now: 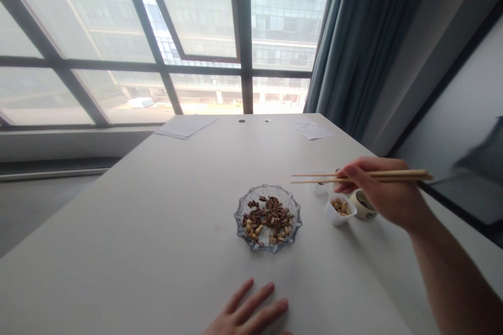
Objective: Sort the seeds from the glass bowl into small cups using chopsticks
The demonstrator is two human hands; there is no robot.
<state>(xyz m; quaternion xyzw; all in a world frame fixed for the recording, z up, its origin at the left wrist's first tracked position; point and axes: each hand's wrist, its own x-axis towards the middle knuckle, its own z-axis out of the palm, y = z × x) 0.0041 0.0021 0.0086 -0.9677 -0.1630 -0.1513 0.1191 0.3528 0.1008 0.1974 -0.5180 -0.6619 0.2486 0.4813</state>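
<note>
Right hand (377, 188), at the right, grips a pair of pale wooden chopsticks (404, 173) between curled fingers; their tips point left, slightly apart, with nothing between them. Left hand (249, 316) rests on the white tabletop (157, 230) at the near edge of view, fingers spread, holding nothing. Near the scene's middle, between the hands, sits a clear glass bowl (271, 247) with a scalloped rim, holding dark-brown elongated pieces (277, 212) and tan peanut-like pieces (254, 230). Below the right hand, a small white plastic cup (338, 219) of tan pieces stands just beside a cream round container (359, 203), its dark marking illegible.
</note>
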